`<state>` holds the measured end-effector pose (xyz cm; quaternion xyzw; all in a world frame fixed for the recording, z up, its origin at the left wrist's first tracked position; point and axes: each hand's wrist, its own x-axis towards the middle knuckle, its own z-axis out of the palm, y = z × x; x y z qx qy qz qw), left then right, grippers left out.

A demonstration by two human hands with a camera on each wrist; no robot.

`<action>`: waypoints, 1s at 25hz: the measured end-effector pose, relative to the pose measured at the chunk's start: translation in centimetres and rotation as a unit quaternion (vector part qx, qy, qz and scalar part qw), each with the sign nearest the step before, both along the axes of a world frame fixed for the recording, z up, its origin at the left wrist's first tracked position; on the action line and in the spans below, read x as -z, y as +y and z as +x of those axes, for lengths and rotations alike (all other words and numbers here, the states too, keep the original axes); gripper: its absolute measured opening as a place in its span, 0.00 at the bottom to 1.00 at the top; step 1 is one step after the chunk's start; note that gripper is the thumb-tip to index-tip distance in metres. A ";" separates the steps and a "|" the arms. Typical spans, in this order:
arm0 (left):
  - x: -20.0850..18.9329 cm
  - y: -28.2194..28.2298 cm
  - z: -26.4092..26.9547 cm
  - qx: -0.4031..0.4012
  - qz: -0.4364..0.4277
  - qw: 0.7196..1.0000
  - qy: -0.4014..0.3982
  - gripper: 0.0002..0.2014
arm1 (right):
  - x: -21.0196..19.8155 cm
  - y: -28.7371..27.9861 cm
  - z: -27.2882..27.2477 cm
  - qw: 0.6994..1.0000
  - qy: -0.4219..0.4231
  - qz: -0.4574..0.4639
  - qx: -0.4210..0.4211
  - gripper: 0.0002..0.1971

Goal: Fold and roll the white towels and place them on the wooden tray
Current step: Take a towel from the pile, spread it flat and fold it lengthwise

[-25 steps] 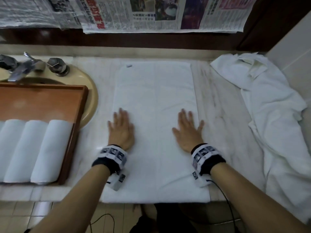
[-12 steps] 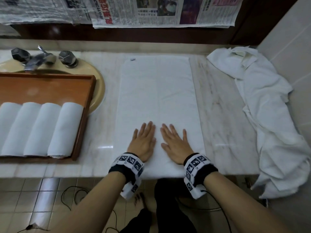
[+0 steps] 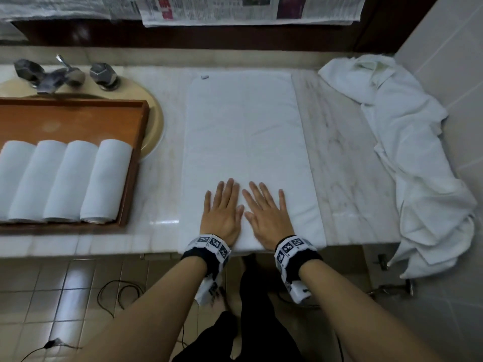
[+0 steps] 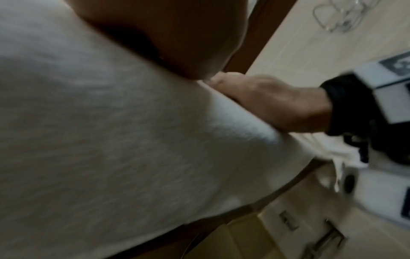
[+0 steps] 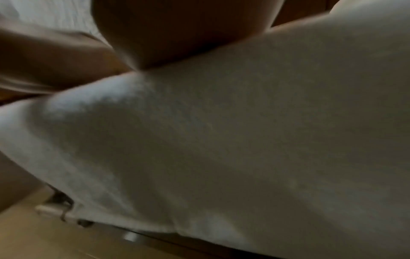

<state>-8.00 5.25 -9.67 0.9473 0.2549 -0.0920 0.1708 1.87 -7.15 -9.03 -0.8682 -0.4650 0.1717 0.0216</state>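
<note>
Both hands are lying palm-down with fingers straight and slightly spread, gripping nothing: the left hand [image 3: 222, 212] and the right hand [image 3: 266, 215] are pressing side by side, thumbs nearly touching, on the near end of the folded towel [image 3: 245, 131]. That towel is lying flat on the marble table [image 3: 339, 163], its long axis running straight away from the person, so most of its length is extending beyond the fingertips toward the back wall. Its near edge is sitting at the table's front lip, just beneath the wrists. Judged from this layout, the smoothing step is under way and rolling is likely to start at the near edge and travel away along the long axis; both hands are equally close to that edge.

To the left, the wooden tray [image 3: 78, 118] is resting over the basin [image 3: 154, 131], with four rolled towels [image 3: 65, 181] lying in a row at its near side and bare wood behind them. The left hand is the nearer one to the tray. A faucet [image 3: 62, 77] is standing beyond the tray. To the right, a heap of unfolded towels [image 3: 407, 152] is draping over the table's end, well apart from the folded towel. Nothing is standing in the rolling path. Both wrist views are blurred, showing only white cloth beneath the palms.
</note>
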 end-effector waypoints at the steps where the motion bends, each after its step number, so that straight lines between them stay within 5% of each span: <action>1: 0.2 0.9 -0.8 -0.003 0.016 1.000 0.000 0.30 | 0.3 -0.8 0.6 1.000 -0.012 0.002 0.016 0.31; 5: 0.5 4.2 -3.8 -0.018 0.031 0.999 -0.012 0.31 | 0.9 -5.3 3.8 0.995 -0.051 -0.012 0.090 0.31; 9: -0.5 5.5 -3.4 -0.141 -0.017 0.989 0.032 0.33 | 0.0 -5.8 5.2 0.958 -0.021 -0.054 0.282 0.33; 14: -2.8 4.4 4.3 -0.029 -0.110 0.993 0.025 0.30 | -1.9 2.8 4.6 0.996 0.077 0.001 0.053 0.29; 25: -2.9 11.9 17.3 -0.063 -0.119 0.990 0.035 0.29 | -2.0 14.3 16.8 0.997 0.078 -0.003 0.013 0.28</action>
